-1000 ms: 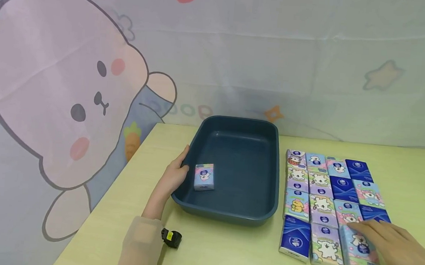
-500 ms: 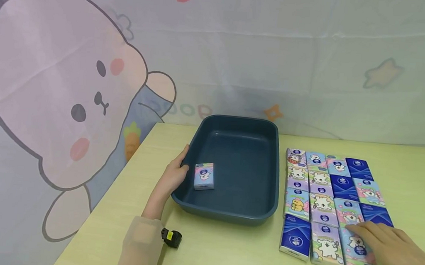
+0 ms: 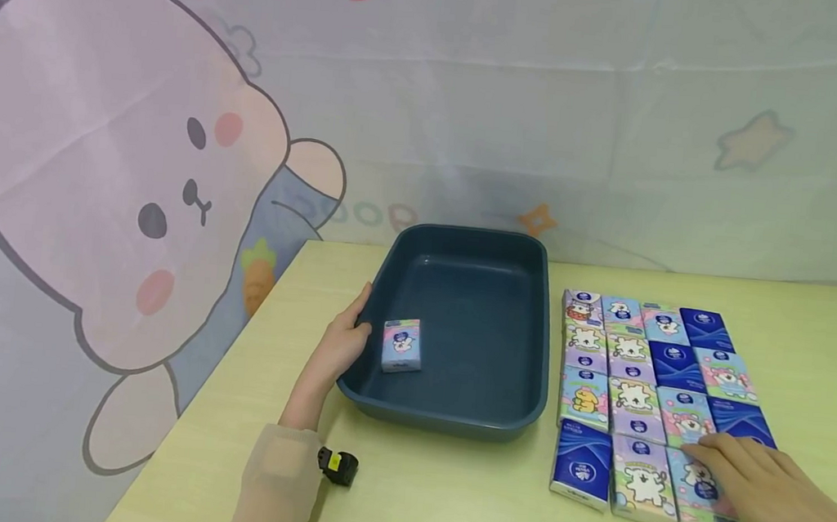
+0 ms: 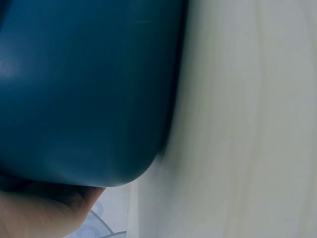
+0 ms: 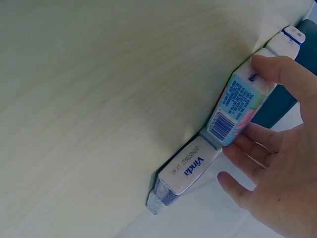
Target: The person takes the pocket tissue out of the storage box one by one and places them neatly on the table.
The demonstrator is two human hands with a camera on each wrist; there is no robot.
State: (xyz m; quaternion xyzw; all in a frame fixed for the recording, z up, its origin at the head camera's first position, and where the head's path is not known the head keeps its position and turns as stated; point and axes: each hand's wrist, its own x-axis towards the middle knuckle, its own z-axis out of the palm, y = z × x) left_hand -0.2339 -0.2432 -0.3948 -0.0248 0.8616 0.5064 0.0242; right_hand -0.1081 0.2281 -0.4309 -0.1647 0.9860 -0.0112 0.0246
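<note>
A dark blue plastic tub (image 3: 482, 340) stands on the table, with my left hand (image 3: 341, 345) gripping its left rim. In the left wrist view, the left hand (image 4: 44, 210) sits against the tub's outer wall (image 4: 89, 99). At the right, my right hand (image 3: 776, 494) holds a pink and blue tissue pack (image 3: 699, 488) in the nearest row of a packed grid. In the right wrist view, the thumb of the right hand (image 5: 282, 148) presses the near end of a pack, its fingers on the far side. The palm hides the pack's right part.
One tissue pack (image 3: 402, 346) lies inside the tub, near its left wall. Rows of blue packs (image 3: 583, 462) and cartoon-printed packs (image 3: 643, 479) lie side by side right of the tub. A small black object (image 3: 338, 467) lies by the left sleeve. A printed curtain (image 3: 474, 118) hangs behind the table.
The tissue pack under my right hand has shifted slightly left and now lies closer against its neighbour, the hand moving with it. The left hand and tub have stayed put.
</note>
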